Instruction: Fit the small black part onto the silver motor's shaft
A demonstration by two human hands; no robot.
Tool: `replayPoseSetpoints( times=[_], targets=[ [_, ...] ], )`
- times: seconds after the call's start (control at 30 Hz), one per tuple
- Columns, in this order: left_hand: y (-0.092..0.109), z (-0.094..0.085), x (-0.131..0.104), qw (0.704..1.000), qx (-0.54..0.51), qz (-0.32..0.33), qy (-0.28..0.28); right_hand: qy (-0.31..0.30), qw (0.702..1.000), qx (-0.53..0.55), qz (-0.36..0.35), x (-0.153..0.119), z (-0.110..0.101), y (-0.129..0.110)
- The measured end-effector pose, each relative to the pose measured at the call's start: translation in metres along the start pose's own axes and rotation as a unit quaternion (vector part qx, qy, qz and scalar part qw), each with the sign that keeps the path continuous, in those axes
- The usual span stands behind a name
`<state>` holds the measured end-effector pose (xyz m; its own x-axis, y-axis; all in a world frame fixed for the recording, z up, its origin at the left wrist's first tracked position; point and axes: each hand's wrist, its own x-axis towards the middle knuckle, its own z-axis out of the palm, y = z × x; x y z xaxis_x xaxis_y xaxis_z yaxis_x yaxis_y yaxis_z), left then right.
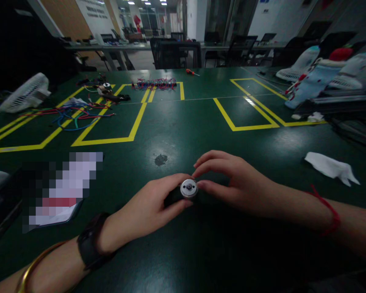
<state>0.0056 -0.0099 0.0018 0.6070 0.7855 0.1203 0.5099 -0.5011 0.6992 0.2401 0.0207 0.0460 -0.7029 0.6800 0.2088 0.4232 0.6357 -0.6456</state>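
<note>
A small silver disc-topped part, like a little electric motor (189, 187), stands with its round metal face up and a short shaft in the middle. My left hand (152, 203) is closed on it, index finger behind and thumb in front. At its right rim is my right hand (232, 181), thumb and index fingertips touching or very near the metal. Those fingers are curved and apart, with the middle finger raised. The motor's lower body is hidden, so I cannot tell whether it rests on the dark green table (183, 252).
A phone (67, 191) with a blurred screen lies left, a crumpled tissue (332, 166) right. Farther back are loose wires (76, 116), a wired assembly (155, 84), an orange screwdriver (191, 72), white fans (26, 93) and a blue plush-like item (308, 81). Yellow tape (256, 128) marks the table.
</note>
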Motion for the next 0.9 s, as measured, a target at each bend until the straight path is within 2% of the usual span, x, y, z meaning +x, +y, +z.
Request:
replayPoseSetpoints(
  times=[0.13,0.23,0.33,0.43,0.6,0.67,0.8,0.9],
  targets=[
    [0.0,0.001,0.0,1.0,0.003,0.006,-0.004,0.018,0.996,-0.074,-0.037,0.008,0.01,-0.013],
    [0.001,0.001,0.0,1.0,0.0,0.004,-0.006,0.029,0.992,-0.1,-0.064,0.011,0.009,-0.016],
    [0.0,0.0,0.0,1.0,0.0,0.0,-0.003,0.068,0.992,-0.059,-0.09,0.009,0.0,-0.017],
    [0.001,0.0,0.0,1.0,-0.003,0.0,-0.001,0.096,0.993,-0.017,-0.065,0.001,-0.011,-0.009],
    [0.002,0.0,0.001,1.0,-0.007,-0.01,-0.006,-0.028,0.997,-0.071,0.001,-0.022,-0.003,0.023],
    [0.002,0.0,0.0,1.0,-0.005,-0.016,-0.006,-0.048,0.995,-0.086,0.012,-0.03,0.005,0.032],
    [0.001,-0.001,-0.001,1.0,-0.001,-0.022,-0.01,-0.043,0.997,-0.069,0.018,-0.036,0.013,0.037],
    [0.001,-0.001,-0.001,1.0,0.002,-0.024,-0.01,-0.014,0.999,0.022,0.034,-0.037,0.011,0.038]
  ],
)
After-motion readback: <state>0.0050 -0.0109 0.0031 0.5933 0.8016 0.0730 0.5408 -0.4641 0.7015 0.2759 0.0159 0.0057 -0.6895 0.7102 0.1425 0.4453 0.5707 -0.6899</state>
